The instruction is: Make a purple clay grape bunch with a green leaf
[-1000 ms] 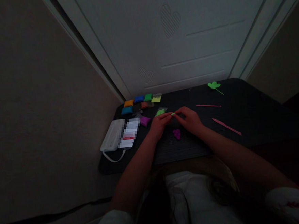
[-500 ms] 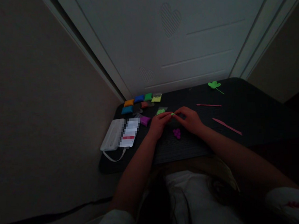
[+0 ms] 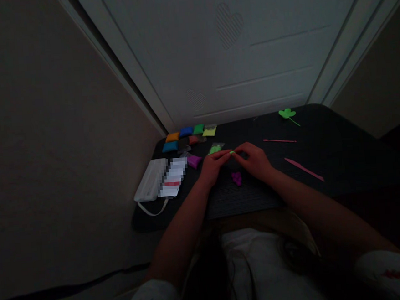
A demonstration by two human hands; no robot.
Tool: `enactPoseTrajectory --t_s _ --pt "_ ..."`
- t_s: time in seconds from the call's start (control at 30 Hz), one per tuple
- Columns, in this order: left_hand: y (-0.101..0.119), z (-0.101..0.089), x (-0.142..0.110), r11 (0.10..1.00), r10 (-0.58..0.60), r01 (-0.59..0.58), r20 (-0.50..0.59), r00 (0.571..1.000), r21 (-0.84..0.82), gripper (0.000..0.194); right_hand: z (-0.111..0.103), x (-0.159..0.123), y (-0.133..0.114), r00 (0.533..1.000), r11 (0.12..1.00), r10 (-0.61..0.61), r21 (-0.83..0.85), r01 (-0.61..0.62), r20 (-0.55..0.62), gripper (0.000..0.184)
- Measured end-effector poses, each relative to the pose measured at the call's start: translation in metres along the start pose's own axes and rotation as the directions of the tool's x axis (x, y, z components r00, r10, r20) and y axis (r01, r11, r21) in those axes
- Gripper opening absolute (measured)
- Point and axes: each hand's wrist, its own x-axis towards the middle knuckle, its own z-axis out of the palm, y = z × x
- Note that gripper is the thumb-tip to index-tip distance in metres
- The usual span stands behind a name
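Over a dark table [image 3: 341,158], my left hand [image 3: 212,166] and my right hand [image 3: 255,159] meet fingertip to fingertip, both pinching a tiny piece of bright green clay [image 3: 232,152]. A small purple clay shape [image 3: 236,178] lies on the table just below and between the hands. An opened bag of green clay [image 3: 215,148] lies just behind my left hand.
Several coloured clay packets [image 3: 187,136] lie at the table's far left, with a purple packet [image 3: 194,161] nearer. A white box [image 3: 152,180] sits at the left edge. A green clay leaf [image 3: 287,114] and two pink modelling tools [image 3: 303,169] lie to the right. A white door stands behind.
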Motion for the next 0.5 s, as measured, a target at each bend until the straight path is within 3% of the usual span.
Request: enactPoseTrajectory --t_s 0.5 --pt "0.0013 0.0037 -0.0002 0.997 -0.036 0.033 -0.048 0.998 -0.073 0.030 -0.0004 0.0005 -0.0010 1.000 1.000 0.005 0.017 -0.006 0.001 0.015"
